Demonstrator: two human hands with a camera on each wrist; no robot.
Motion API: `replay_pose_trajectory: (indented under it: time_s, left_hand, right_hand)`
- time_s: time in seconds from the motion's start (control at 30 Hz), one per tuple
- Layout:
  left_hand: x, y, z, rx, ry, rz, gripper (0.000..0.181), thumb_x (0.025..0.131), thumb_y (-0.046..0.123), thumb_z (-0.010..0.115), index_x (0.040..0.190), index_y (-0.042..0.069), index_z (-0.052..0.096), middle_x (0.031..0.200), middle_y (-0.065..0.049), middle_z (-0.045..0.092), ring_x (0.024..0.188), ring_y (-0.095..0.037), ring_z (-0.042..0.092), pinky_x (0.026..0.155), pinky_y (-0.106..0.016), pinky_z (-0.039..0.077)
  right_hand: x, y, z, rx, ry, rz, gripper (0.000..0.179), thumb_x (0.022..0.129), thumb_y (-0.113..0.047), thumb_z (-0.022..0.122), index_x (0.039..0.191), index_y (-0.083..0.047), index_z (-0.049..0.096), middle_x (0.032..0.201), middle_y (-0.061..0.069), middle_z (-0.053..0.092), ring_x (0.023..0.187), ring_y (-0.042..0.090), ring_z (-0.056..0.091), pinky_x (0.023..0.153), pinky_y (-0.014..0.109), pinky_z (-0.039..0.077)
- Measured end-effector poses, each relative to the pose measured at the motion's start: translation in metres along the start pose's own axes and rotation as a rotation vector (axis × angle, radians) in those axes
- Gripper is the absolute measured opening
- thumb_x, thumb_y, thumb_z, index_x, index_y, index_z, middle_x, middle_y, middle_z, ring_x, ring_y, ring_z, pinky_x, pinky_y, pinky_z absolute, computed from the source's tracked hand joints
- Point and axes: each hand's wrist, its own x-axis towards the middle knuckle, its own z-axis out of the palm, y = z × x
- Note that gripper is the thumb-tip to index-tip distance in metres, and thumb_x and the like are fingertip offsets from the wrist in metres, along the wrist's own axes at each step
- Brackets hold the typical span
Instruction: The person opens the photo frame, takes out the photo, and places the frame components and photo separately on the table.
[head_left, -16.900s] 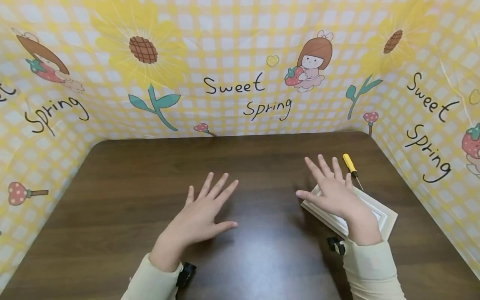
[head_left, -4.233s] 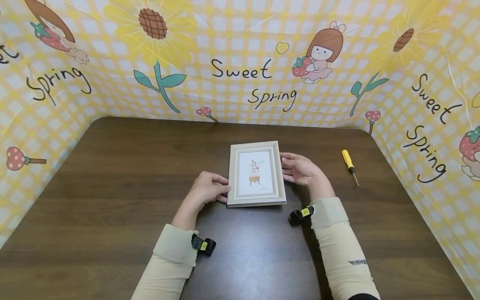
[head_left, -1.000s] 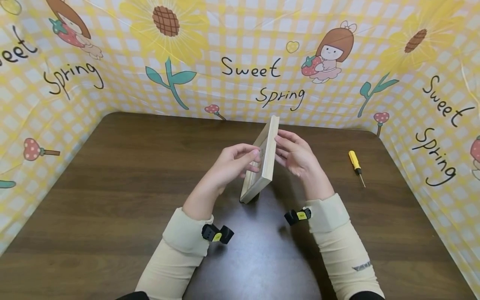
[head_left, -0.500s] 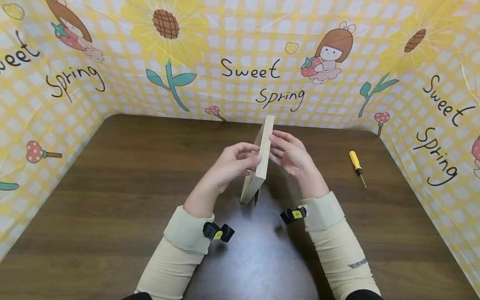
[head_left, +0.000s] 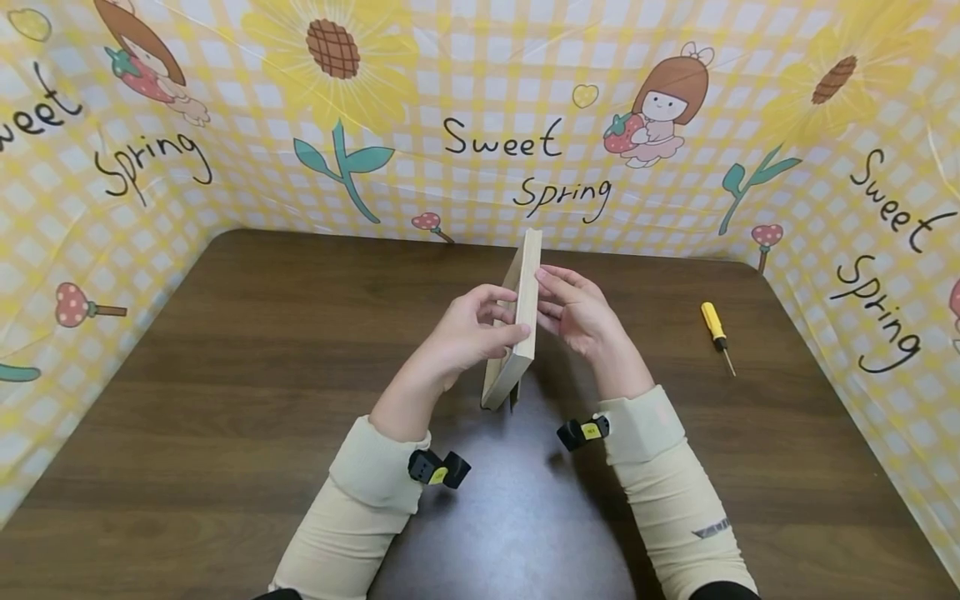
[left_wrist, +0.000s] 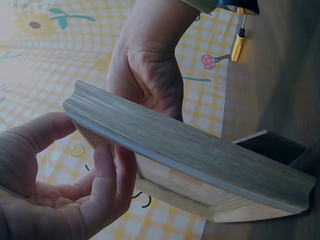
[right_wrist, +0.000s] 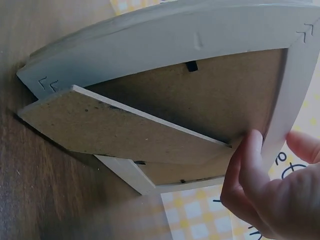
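Note:
A cream picture frame point(head_left: 528, 308) stands on the table between both hands, its narrow side facing the head camera. My left hand point(head_left: 468, 337) holds it from the front, thumb on the side edge. In the left wrist view the left fingers point(left_wrist: 105, 175) curl by the front face. Behind the frame, my right hand point(head_left: 588, 325) grips the opposite side. The right wrist view shows the brown backboard point(right_wrist: 240, 85) and a support leg point(right_wrist: 115, 130) swung out from it. There, right fingertips point(right_wrist: 255, 137) touch near the leg's upper end, with the thumb at the border.
A yellow-handled screwdriver point(head_left: 714, 327) lies on the dark wooden table point(head_left: 225, 400), right of the hands. A yellow checked cloth point(head_left: 480, 75) printed with flowers and lettering walls the table's back and sides.
The frame was first flat at the right beside the screwdriver, later at the middle, print facing up. Now it stands side-on. In the last second its top swung slightly left, right hand following.

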Motion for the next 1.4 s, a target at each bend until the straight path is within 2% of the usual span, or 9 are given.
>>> replay_pose_trajectory:
  time_s: [0.3,0.47,0.57,0.83,0.93,1.03,1.2,1.3,1.4]
  left_hand:
    - [-0.004,-0.005,-0.009,-0.037,0.016,0.027,0.048,0.094,0.010,0.066,0.138,0.005,0.047,0.110,-0.011,0.060,0.100,-0.021,0.061,0.091,-0.044,0.056]
    - [-0.005,-0.008,-0.013,-0.033,0.019,0.032,0.049,0.094,0.010,0.065,0.139,0.006,0.047,0.114,-0.012,0.060,0.097,-0.020,0.063,0.092,-0.044,0.056]
    - [-0.007,-0.010,-0.015,-0.025,0.023,0.036,0.048,0.095,0.010,0.065,0.139,0.006,0.047,0.115,-0.013,0.061,0.096,-0.020,0.064,0.094,-0.044,0.055]
    - [-0.010,-0.014,-0.019,-0.048,0.021,0.057,0.047,0.095,0.007,0.063,0.139,0.003,0.047,0.113,-0.012,0.061,0.099,-0.020,0.062,0.095,-0.045,0.054]
    - [-0.011,-0.015,-0.020,-0.059,0.025,0.056,0.047,0.095,0.007,0.064,0.139,0.003,0.047,0.113,-0.012,0.061,0.101,-0.020,0.061,0.095,-0.045,0.054]
    - [-0.012,-0.015,-0.022,-0.053,0.028,0.056,0.047,0.095,0.008,0.063,0.139,0.003,0.047,0.114,-0.013,0.061,0.102,-0.021,0.062,0.095,-0.044,0.054]
    - [-0.012,-0.019,-0.027,-0.052,0.029,0.054,0.047,0.096,0.009,0.062,0.140,0.005,0.046,0.117,-0.014,0.060,0.101,-0.020,0.063,0.095,-0.042,0.054]
    - [-0.012,-0.020,-0.030,-0.063,0.025,0.050,0.047,0.096,0.009,0.062,0.140,0.006,0.046,0.117,-0.014,0.059,0.100,-0.019,0.063,0.097,-0.044,0.053]
    - [-0.013,-0.020,-0.031,-0.069,0.018,0.048,0.048,0.097,0.009,0.061,0.141,0.006,0.045,0.120,-0.015,0.059,0.101,-0.020,0.063,0.100,-0.046,0.051]
  right_hand:
    - [0.008,0.006,-0.002,-0.151,-0.010,0.043,0.017,0.101,-0.028,0.057,0.114,-0.017,0.051,0.089,-0.003,0.064,0.070,0.011,0.064,0.071,0.023,0.054]
    - [0.012,0.010,-0.006,-0.173,-0.005,0.061,0.042,0.104,-0.025,0.051,0.140,-0.007,0.043,0.094,-0.001,0.064,0.075,0.013,0.065,0.075,0.023,0.054]
    - [0.015,0.012,-0.009,-0.182,-0.002,0.074,0.050,0.105,-0.025,0.049,0.149,-0.005,0.035,0.100,0.001,0.063,0.078,0.014,0.066,0.079,0.024,0.054]
    - [0.029,0.023,-0.019,-0.189,0.021,0.130,0.046,0.103,-0.021,0.050,0.144,-0.005,0.038,0.104,0.005,0.065,0.079,0.017,0.068,0.079,0.023,0.054]
    - [0.034,0.026,-0.020,-0.229,0.050,0.131,0.048,0.103,-0.020,0.050,0.146,-0.002,0.039,0.107,0.006,0.063,0.076,0.015,0.067,0.078,0.022,0.054]
    - [0.039,0.029,-0.018,-0.303,0.081,0.118,0.049,0.102,-0.018,0.050,0.147,0.002,0.041,0.111,0.008,0.058,0.080,0.016,0.066,0.084,0.025,0.053]
    - [0.047,0.031,-0.009,-0.398,0.092,0.123,0.049,0.102,-0.015,0.051,0.145,0.005,0.041,0.128,0.017,0.053,0.102,0.028,0.063,0.104,0.036,0.048]
    - [0.052,0.032,-0.005,-0.432,0.088,0.140,0.051,0.102,-0.015,0.052,0.147,0.004,0.037,0.141,0.022,0.048,0.105,0.030,0.061,0.108,0.039,0.045]
    - [0.056,0.031,-0.004,-0.457,0.089,0.154,0.053,0.102,-0.014,0.052,0.149,0.003,0.034,0.148,0.023,0.044,0.099,0.026,0.060,0.104,0.037,0.047]
